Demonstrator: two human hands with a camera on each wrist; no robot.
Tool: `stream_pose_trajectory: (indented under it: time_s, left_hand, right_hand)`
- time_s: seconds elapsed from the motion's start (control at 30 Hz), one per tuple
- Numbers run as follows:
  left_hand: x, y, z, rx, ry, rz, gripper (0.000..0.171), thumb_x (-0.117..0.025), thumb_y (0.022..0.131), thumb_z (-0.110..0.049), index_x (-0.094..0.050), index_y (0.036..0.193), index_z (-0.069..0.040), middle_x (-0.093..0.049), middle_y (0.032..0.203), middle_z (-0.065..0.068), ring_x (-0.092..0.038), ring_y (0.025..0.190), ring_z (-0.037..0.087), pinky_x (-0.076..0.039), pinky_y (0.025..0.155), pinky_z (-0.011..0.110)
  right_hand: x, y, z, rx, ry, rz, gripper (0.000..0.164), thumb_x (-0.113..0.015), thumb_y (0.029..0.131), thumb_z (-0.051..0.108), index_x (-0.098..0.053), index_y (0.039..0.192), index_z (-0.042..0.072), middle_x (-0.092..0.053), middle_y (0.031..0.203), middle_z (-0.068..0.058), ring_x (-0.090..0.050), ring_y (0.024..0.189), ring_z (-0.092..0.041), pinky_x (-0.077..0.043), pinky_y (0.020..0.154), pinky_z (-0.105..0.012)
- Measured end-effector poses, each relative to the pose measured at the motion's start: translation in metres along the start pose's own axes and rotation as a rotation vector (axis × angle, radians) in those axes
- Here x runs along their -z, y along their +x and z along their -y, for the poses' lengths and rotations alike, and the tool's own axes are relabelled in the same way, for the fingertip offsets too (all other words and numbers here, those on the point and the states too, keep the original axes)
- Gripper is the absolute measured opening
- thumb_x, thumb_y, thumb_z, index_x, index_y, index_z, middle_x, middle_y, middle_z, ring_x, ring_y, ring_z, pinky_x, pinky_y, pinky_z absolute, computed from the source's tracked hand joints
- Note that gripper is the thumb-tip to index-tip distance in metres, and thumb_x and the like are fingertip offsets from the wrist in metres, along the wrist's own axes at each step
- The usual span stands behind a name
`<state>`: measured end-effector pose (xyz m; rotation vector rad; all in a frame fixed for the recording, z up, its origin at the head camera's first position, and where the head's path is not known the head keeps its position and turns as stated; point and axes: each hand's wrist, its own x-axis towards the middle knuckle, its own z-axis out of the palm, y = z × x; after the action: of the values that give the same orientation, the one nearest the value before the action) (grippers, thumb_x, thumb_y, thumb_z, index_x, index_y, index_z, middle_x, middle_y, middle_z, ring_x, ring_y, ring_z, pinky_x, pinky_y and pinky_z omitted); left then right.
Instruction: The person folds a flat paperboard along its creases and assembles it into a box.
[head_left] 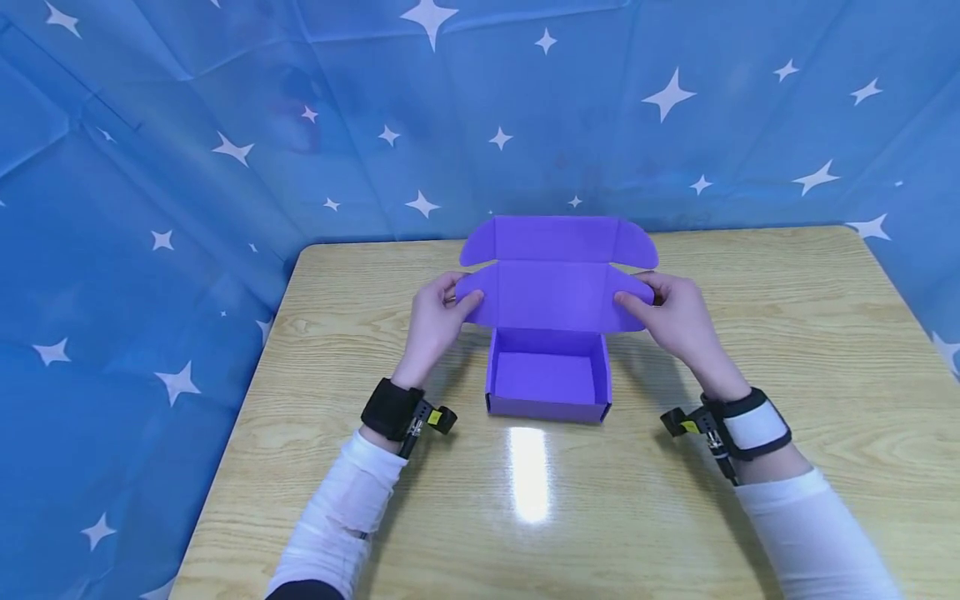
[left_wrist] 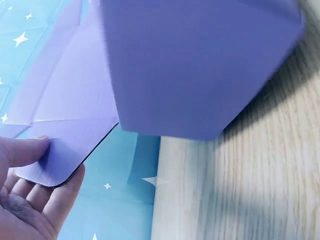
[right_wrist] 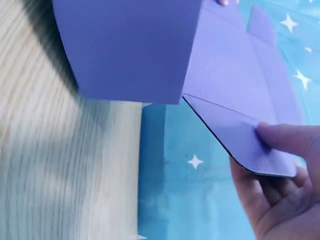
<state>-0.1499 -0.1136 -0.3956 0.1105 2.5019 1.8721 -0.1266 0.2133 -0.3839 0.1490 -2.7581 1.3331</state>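
A purple cardboard box (head_left: 551, 379) stands on the table with its lid (head_left: 553, 296) raised at the back. Nothing shows inside the tray part. My left hand (head_left: 438, 312) pinches the lid's left side flap (left_wrist: 65, 155), thumb on the inner face and fingers behind. On the other side my right hand (head_left: 675, 317) pinches the right side flap (right_wrist: 240, 137) the same way. Beyond both hands, the lid's front panel (head_left: 555, 239) extends upward with a rounded tab at each end. The box's side walls (left_wrist: 200, 65) appear close up in both wrist views.
The wooden table (head_left: 360, 350) has its back edge just behind the lid. A blue curtain (head_left: 345, 100) with white stars hangs behind and to the left. Black wrist straps with small cameras (head_left: 442, 419) sit on both forearms.
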Motion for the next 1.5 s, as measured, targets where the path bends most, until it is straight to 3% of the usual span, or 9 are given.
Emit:
stream_pose_trajectory:
  time_s: [0.17,0.3,0.47,0.83,1.0,1.13,1.27,1.4,1.5]
  left_hand:
    - [0.0,-0.001,-0.002,-0.068,-0.003,-0.036,0.028,-0.07,0.099,-0.006,-0.07,0.126,0.005,-0.078,0.115,0.027,-0.079,0.102,0.037,-0.064,0.083,0.022]
    - [0.0,-0.002,-0.002,-0.095,-0.012,-0.061,0.019,-0.07,0.099,-0.006,-0.071,0.114,0.005,-0.079,0.108,0.028,-0.079,0.087,0.016,-0.059,0.074,0.014]
    - [-0.003,-0.003,0.002,-0.111,-0.032,-0.084,0.013,-0.07,0.098,-0.006,-0.069,0.104,0.006,-0.078,0.101,0.029,-0.067,0.076,-0.006,-0.054,0.068,0.012]
    - [-0.009,-0.002,0.012,-0.141,-0.014,-0.113,0.013,-0.071,0.098,-0.006,-0.071,0.103,0.006,-0.077,0.096,0.027,-0.066,0.075,-0.004,-0.054,0.068,0.012]
    - [-0.006,-0.006,0.014,-0.142,-0.013,-0.139,0.017,-0.07,0.099,-0.009,-0.073,0.109,0.004,-0.079,0.104,0.025,-0.074,0.088,0.011,-0.056,0.077,0.013]
    - [-0.004,-0.01,0.015,-0.14,-0.024,-0.178,0.022,-0.07,0.1,-0.01,-0.074,0.116,0.004,-0.079,0.11,0.025,-0.076,0.096,0.023,-0.057,0.084,0.013]
    - [-0.001,-0.014,0.014,-0.146,-0.023,-0.204,0.023,-0.07,0.1,-0.01,-0.075,0.117,0.004,-0.079,0.11,0.025,-0.073,0.093,0.015,-0.057,0.086,0.015]
    - [0.0,-0.016,0.011,-0.156,-0.011,-0.212,0.021,-0.07,0.1,-0.01,-0.076,0.116,0.003,-0.079,0.109,0.024,-0.069,0.088,0.001,-0.057,0.085,0.015]
    - [0.0,-0.016,0.008,-0.163,-0.018,-0.215,0.02,-0.07,0.1,-0.009,-0.076,0.114,0.004,-0.079,0.108,0.025,-0.068,0.086,-0.002,-0.057,0.084,0.013]
  right_hand:
    - [-0.003,-0.003,0.004,0.077,0.002,-0.109,0.022,-0.072,0.1,0.017,-0.076,0.109,-0.003,-0.063,0.08,-0.011,-0.05,0.062,0.003,-0.04,0.051,-0.014]
    - [-0.005,-0.004,0.006,0.099,0.001,-0.147,0.02,-0.072,0.1,0.015,-0.077,0.11,-0.002,-0.062,0.077,-0.01,-0.049,0.059,0.002,-0.038,0.049,-0.014]
    - [-0.007,-0.005,0.006,0.121,-0.001,-0.186,0.022,-0.073,0.099,0.014,-0.078,0.113,-0.003,-0.064,0.076,-0.014,-0.046,0.057,0.002,-0.034,0.048,-0.014]
    - [-0.015,-0.008,-0.001,0.137,-0.018,-0.219,0.023,-0.074,0.098,0.012,-0.078,0.114,-0.004,-0.062,0.071,-0.015,-0.042,0.054,0.002,-0.031,0.047,-0.014]
    - [-0.016,-0.009,-0.002,0.134,0.006,-0.215,0.024,-0.074,0.098,0.012,-0.078,0.115,-0.005,-0.067,0.076,-0.018,-0.045,0.056,0.005,-0.034,0.049,-0.012]
    - [-0.012,-0.012,-0.002,0.114,0.032,-0.219,0.025,-0.073,0.098,0.012,-0.077,0.116,-0.006,-0.075,0.089,-0.026,-0.052,0.069,0.02,-0.043,0.059,-0.003]
    - [-0.008,-0.014,-0.002,0.097,0.042,-0.219,0.026,-0.072,0.099,0.013,-0.077,0.114,-0.007,-0.077,0.1,-0.031,-0.053,0.079,0.027,-0.046,0.069,0.002]
    - [-0.006,-0.016,0.0,0.103,0.034,-0.232,0.022,-0.072,0.099,0.013,-0.079,0.107,-0.007,-0.078,0.098,-0.029,-0.054,0.078,0.026,-0.046,0.069,0.002]
    - [-0.004,-0.015,-0.001,0.117,0.031,-0.245,0.021,-0.073,0.098,0.011,-0.079,0.106,-0.008,-0.078,0.097,-0.031,-0.054,0.076,0.026,-0.046,0.069,0.003]
